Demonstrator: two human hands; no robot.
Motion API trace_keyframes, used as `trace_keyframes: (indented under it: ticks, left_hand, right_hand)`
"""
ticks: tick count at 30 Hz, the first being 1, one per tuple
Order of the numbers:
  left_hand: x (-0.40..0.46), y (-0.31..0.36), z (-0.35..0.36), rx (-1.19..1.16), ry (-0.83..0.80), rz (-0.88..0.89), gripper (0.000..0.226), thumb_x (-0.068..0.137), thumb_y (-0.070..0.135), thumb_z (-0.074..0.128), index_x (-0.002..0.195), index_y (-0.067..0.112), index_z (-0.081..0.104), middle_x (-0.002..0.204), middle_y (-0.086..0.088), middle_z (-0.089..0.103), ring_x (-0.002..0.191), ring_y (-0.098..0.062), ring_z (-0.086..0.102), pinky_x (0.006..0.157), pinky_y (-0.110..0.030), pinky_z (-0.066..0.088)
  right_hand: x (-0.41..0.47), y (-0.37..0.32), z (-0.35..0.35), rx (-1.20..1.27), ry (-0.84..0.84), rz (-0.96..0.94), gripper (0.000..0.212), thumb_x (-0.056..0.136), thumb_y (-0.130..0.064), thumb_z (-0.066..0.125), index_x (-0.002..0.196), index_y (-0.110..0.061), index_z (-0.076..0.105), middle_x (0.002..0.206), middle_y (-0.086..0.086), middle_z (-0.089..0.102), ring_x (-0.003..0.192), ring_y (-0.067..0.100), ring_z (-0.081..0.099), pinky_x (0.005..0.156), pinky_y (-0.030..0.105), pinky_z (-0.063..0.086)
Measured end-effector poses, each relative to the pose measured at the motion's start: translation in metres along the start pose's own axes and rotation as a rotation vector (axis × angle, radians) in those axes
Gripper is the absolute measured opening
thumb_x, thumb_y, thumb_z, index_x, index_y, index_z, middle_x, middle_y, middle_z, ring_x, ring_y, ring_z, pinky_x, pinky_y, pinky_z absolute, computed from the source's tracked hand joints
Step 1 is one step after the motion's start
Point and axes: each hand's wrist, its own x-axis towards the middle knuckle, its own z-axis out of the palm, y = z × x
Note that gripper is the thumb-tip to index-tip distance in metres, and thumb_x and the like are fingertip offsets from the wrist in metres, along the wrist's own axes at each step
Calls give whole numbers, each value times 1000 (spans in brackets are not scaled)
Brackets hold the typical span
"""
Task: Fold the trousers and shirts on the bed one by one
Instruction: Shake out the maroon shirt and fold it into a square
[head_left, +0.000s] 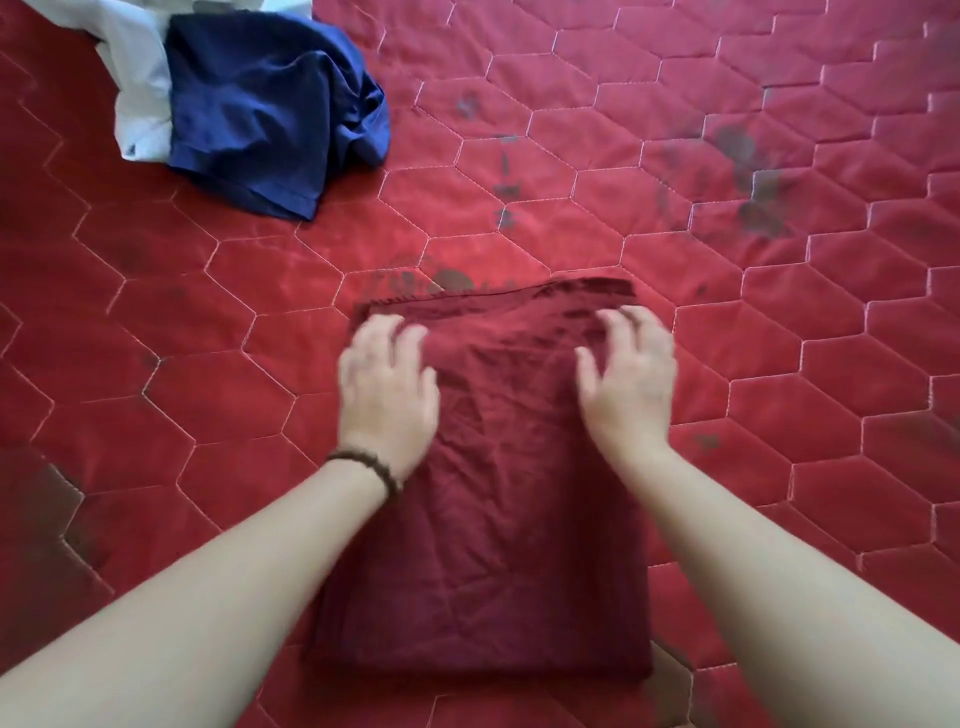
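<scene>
A dark maroon garment (498, 509) lies folded into a tall rectangle in the middle of the red quilted bed (727, 364). My left hand (387, 387) rests palm down on its upper left part, fingers spread toward the far edge. My right hand (628, 374) lies on its upper right part, fingers apart and slightly curled. Both hands are blurred by motion. Neither hand grips the cloth. A dark beaded bracelet circles my left wrist.
A crumpled navy blue garment (270, 114) lies at the far left of the bed, partly over a white garment (137, 83). Dark stains (737, 171) mark the quilt beyond the folded piece and to the right.
</scene>
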Motion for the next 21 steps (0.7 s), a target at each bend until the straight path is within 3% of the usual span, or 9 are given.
trace_keyframes:
  ticks: [2,4,6,8,12,15,18,21]
  left_hand:
    - [-16,16,18,106,-171,230,49,89,26,51,134,7,52,143,-18,44,137,-35,35,113,-52,27]
    - [-25,18,37,247,-353,290,60,96,39,39,148,13,30,157,-9,22,147,-28,12,118,-49,9]
    - [-27,6,49,369,-400,259,67,95,53,20,153,24,7,161,1,2,148,-23,-5,118,-48,-2]
    - [-28,-9,52,415,-363,193,67,91,61,8,152,34,-1,161,6,-5,148,-21,-9,118,-50,-3]
    - [-28,-31,43,379,-338,82,67,90,61,12,152,36,6,161,3,3,148,-25,0,118,-49,4]
    - [-33,-28,35,392,-277,-21,65,93,56,22,152,29,13,161,-10,6,148,-30,2,117,-54,1]
    - [-65,-4,33,337,-221,83,67,89,48,31,150,19,26,158,-17,16,146,-33,11,116,-56,8]
    - [-111,12,35,303,-322,269,63,88,39,32,145,13,40,155,-13,26,144,-30,22,115,-54,21]
  right_hand:
    - [-15,-18,18,5,-115,-283,39,87,-17,61,125,-6,60,139,17,49,131,35,42,109,48,32]
    - [-27,-28,38,-64,-317,-442,45,92,-18,53,136,-10,51,150,11,38,142,29,29,115,52,22]
    - [-30,-22,52,-215,-398,-473,52,99,-34,40,149,-22,32,159,1,21,148,21,12,118,54,7]
    - [-27,-5,53,-352,-376,-400,57,98,-50,28,152,-33,18,161,-6,10,149,17,3,117,56,-6]
    - [-23,27,37,-412,-355,-185,60,97,-56,21,152,-35,12,161,-7,7,148,14,-1,115,58,-9]
    - [-33,30,26,-429,-295,-67,61,99,-51,19,154,-24,14,162,-1,6,148,18,-3,115,60,-7]
    - [-69,5,24,-352,-228,-189,58,97,-38,34,149,-12,31,159,5,20,148,23,9,115,61,0]
    - [-123,-20,35,-300,-330,-413,58,91,-31,45,146,-15,38,157,4,27,147,22,17,114,62,10]
